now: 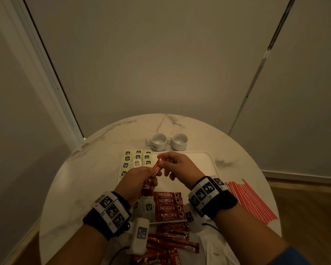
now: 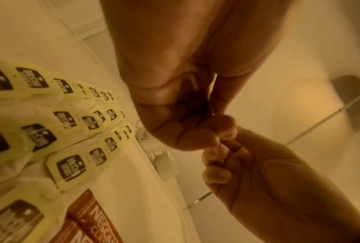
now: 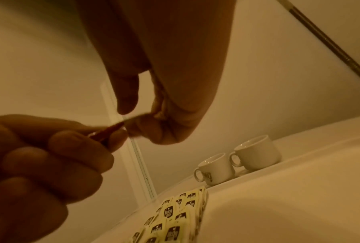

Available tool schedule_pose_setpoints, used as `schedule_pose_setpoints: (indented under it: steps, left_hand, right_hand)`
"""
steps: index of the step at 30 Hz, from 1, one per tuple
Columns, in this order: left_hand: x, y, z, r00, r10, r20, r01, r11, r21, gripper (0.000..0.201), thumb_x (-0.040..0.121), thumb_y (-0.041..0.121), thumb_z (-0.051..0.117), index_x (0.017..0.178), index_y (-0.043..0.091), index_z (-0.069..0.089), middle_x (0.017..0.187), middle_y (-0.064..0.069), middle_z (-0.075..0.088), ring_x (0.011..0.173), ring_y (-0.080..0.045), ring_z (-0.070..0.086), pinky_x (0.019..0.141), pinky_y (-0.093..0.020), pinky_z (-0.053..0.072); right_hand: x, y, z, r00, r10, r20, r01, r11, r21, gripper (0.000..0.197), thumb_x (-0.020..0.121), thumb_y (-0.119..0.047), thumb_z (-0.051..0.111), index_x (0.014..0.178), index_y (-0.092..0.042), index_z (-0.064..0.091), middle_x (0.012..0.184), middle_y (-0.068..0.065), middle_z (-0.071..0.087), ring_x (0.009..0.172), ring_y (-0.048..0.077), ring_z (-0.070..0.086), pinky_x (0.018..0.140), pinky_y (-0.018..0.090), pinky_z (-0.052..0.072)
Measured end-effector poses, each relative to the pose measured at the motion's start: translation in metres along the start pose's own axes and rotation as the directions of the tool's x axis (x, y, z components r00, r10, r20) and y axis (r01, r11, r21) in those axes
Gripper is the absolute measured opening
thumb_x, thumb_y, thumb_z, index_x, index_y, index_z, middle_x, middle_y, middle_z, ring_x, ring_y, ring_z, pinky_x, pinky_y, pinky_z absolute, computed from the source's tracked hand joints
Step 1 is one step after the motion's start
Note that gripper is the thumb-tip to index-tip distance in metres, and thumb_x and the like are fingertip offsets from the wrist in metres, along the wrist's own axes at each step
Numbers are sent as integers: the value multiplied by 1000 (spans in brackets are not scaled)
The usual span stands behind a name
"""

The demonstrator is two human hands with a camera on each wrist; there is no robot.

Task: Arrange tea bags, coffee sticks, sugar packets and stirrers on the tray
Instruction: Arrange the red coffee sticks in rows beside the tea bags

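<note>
Both my hands hold one red Nescafe coffee stick [image 1: 156, 169] above the white tray [image 1: 204, 159]. My left hand [image 1: 151, 177] grips its near end, and my right hand [image 1: 161, 160] pinches its far tip. In the right wrist view the stick [image 3: 106, 133] runs between the left hand's fingers [image 3: 71, 148] and the right hand [image 3: 146, 118]. Yellow tea bags [image 1: 137, 159] lie in rows on the tray's left part. Several coffee sticks [image 1: 168, 205] lie side by side at its near edge. Red-and-white stirrers [image 1: 250, 201] lie on the table at the right.
Two white cups [image 1: 159, 143] [image 1: 180, 141] stand just beyond the tray. A loose heap of coffee sticks [image 1: 166, 243] lies at the round marble table's [image 1: 96, 169] near edge, with loose tea bags [image 1: 147, 207] beside my left wrist. Walls close in behind.
</note>
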State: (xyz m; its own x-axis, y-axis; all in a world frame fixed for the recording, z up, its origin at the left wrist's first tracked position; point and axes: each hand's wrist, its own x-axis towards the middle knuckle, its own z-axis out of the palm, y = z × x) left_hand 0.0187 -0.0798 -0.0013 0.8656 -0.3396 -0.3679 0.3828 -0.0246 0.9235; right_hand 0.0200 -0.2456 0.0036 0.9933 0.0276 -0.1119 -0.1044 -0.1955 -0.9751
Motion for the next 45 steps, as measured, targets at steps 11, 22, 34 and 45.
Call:
schedule_pose_setpoints:
  steps: [11, 22, 34, 45]
  left_hand:
    - [1, -3, 8, 997, 74, -4, -74, 993, 91, 22, 95, 15, 54, 94, -4, 65, 73, -18, 68, 57, -24, 66, 54, -30, 55]
    - [-2, -46, 12, 970, 200, 140, -228, 531, 816, 22, 96, 30, 51, 113, 26, 65, 107, 9, 62, 96, -6, 58, 87, -26, 49]
    - [-21, -73, 27, 920, 43, 389, -382, -115, 917, 34, 98, 26, 42, 126, 21, 61, 134, 2, 47, 124, -22, 36, 104, -40, 33]
    - [-25, -78, 23, 909, -3, 418, -414, -136, 900, 36, 96, 25, 40, 127, 21, 58, 133, 3, 47, 121, -22, 37, 99, -37, 33]
  right_hand:
    - [-2, 13, 6, 987, 156, -35, -139, 944, 299, 18, 89, -24, 65, 92, -6, 63, 78, 10, 64, 67, 19, 60, 60, 31, 49]
    - [24, 28, -23, 985, 158, -64, -170, 945, -278, 16, 92, -9, 55, 103, -11, 66, 97, 9, 68, 86, 20, 63, 82, 38, 54]
    - [41, 65, -12, 948, 303, 98, -154, 708, -690, 17, 82, -8, 69, 94, -17, 77, 96, -1, 73, 90, 13, 65, 89, 31, 54]
    - [42, 69, -6, 963, 250, 100, -101, 678, -728, 11, 79, -9, 70, 89, -13, 73, 94, 1, 71, 87, 14, 61, 84, 29, 53]
